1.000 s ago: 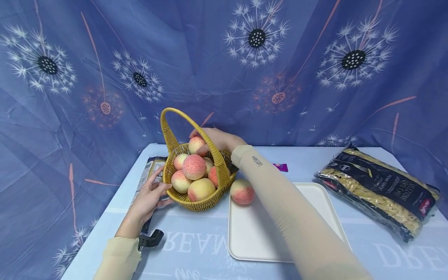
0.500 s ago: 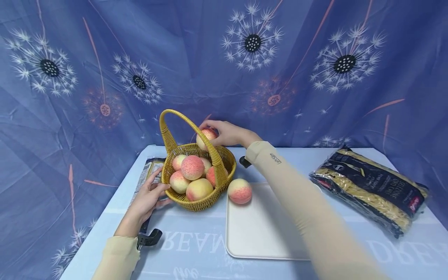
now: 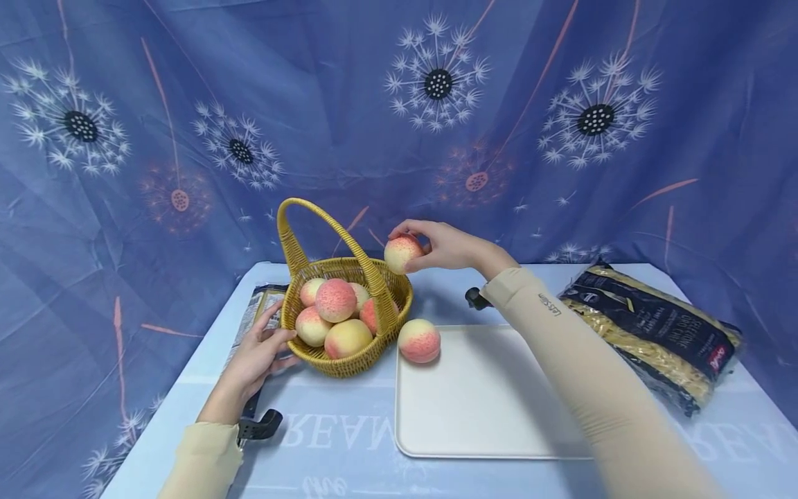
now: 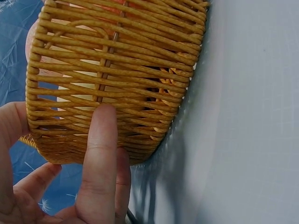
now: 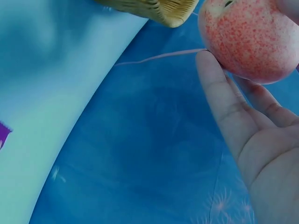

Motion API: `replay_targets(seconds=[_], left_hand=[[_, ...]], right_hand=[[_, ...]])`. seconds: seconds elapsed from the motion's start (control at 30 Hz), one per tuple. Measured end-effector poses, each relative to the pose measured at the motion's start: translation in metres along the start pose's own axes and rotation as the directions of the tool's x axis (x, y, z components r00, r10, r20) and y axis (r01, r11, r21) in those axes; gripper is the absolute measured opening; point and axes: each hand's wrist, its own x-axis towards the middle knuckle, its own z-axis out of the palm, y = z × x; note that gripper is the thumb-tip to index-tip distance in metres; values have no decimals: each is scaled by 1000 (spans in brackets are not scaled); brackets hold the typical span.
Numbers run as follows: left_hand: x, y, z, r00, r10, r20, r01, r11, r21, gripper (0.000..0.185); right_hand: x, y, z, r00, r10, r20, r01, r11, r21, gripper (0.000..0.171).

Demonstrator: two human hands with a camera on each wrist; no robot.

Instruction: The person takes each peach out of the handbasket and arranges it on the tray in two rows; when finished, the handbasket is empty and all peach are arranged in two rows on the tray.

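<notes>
A yellow woven basket (image 3: pixel 341 367) with a tall arched handle stands at the left of the table, several peaches (image 3: pixel 335 300) piled inside. My left hand (image 3: pixel 252 357) rests on its near left side; in the left wrist view the extended fingers (image 4: pixel 100 154) press the weave, with the thumb at the rim. Right of the basket, my right hand (image 3: pixel 450 246) holds up a pink and cream peach (image 3: pixel 402 254), thumb and fingers around it. The right wrist view shows this peach (image 5: pixel 252 39) close, at the fingertips. Another peach (image 3: pixel 419 341) sits on the white tray's back left corner.
The white tray (image 3: pixel 486 395) lies right of the basket. A pasta bag (image 3: pixel 654 326) rests at the far right, and a dark flat packet (image 3: pixel 252 322) lies partly behind the left hand. A blue dandelion-print cloth (image 3: pixel 349 125) hangs behind the table.
My right hand has lifted the peach out of the basket's back, passed behind the handle and moved right with it. My left hand has stayed at the basket.
</notes>
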Motion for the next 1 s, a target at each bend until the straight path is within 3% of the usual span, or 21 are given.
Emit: replay_targets(seconds=[0.27, 0.53, 1.0], left_hand=[[-3, 0, 1, 1000, -2, -1, 2, 1000, 3, 83], [-4, 0, 0, 1000, 6, -2, -6, 1000, -11, 83], [-2, -1, 1, 1000, -4, -6, 4, 1000, -3, 83]], right_hand=[[-35, 10, 4, 998, -51, -23, 50, 998, -30, 59], [-68, 17, 12, 998, -32, -53, 32, 999, -13, 59], [-118, 45, 35, 997, -24, -77, 30, 996, 87, 55]])
